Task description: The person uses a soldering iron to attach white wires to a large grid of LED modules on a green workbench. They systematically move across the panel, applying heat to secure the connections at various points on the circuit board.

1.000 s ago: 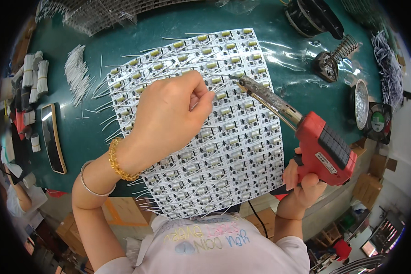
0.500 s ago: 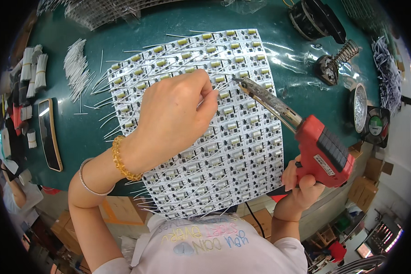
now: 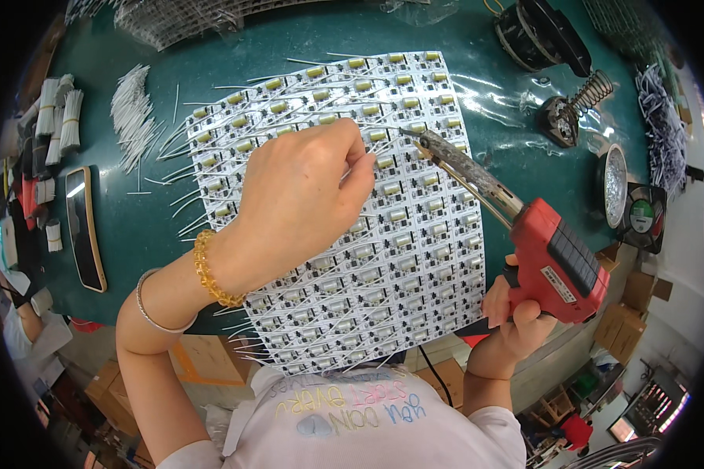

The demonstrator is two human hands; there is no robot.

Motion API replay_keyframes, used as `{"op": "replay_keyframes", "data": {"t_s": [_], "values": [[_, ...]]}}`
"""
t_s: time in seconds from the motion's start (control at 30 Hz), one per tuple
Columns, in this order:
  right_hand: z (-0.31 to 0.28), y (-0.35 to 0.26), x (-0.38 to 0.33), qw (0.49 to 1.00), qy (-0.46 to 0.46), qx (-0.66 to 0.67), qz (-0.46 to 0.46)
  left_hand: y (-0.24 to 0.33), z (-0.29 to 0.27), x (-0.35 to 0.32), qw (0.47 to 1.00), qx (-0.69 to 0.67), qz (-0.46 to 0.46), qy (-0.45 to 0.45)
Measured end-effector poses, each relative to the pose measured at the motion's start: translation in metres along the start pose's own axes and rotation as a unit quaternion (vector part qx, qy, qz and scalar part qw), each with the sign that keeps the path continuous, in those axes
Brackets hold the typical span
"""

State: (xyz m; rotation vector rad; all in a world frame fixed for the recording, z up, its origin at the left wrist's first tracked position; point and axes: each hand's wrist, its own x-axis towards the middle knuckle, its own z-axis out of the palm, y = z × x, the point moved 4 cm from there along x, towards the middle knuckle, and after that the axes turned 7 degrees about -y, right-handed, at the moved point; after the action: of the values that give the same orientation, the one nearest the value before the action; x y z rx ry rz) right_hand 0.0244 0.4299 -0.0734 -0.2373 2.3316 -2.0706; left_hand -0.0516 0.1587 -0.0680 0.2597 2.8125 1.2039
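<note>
My left hand (image 3: 301,184) is closed in a pinch over the upper middle of a large white sheet of small circuit boards (image 3: 414,273). Its fingertips are turned down and hidden, so what they hold does not show. Rows of yellowish cylindrical parts cover the sheet, and thin white wires (image 3: 181,178) stick out past its left edge. A thin white wire runs between the left hand and the iron's tip. My right hand (image 3: 520,313) grips the red handle of a gun-shaped soldering iron (image 3: 559,262). The iron's tip is over the sheet, just right of my left fingers.
Loose white wires (image 3: 133,109) lie at the left, near bundled wires (image 3: 70,121) and a phone (image 3: 86,229). At right are a coiled-spring iron stand (image 3: 563,117), a shiny metal bowl (image 3: 615,187) and a small fan (image 3: 645,217). A black round device (image 3: 540,39) stands behind.
The soldering iron has shifted very slightly to the right, its tip a touch farther up. My left hand stays almost where it was, still closed.
</note>
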Motion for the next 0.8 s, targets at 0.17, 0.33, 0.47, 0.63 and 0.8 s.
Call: {"op": "replay_keyframes", "data": {"t_s": [0.17,0.33,0.47,0.63,0.8], "values": [[0.004,-0.006,0.004,1.000,0.004,-0.001,0.008,0.001,-0.001,0.000,1.000,-0.004,-0.008,-0.007],[-0.001,-0.008,0.001,1.000,0.016,0.004,0.005,0.002,-0.028,0.000,0.998,-0.001,-0.031,-0.058],[-0.001,-0.016,0.003,0.998,-0.003,0.054,0.031,0.007,-0.061,0.000,0.997,-0.065,-0.038,-0.004],[0.004,-0.022,-0.001,0.998,0.003,0.049,0.029,0.011,-0.014,0.006,0.997,-0.070,-0.006,-0.042],[0.005,-0.016,-0.008,1.000,0.022,0.020,0.008,0.002,-0.003,0.014,0.998,-0.039,-0.002,-0.054]]}}
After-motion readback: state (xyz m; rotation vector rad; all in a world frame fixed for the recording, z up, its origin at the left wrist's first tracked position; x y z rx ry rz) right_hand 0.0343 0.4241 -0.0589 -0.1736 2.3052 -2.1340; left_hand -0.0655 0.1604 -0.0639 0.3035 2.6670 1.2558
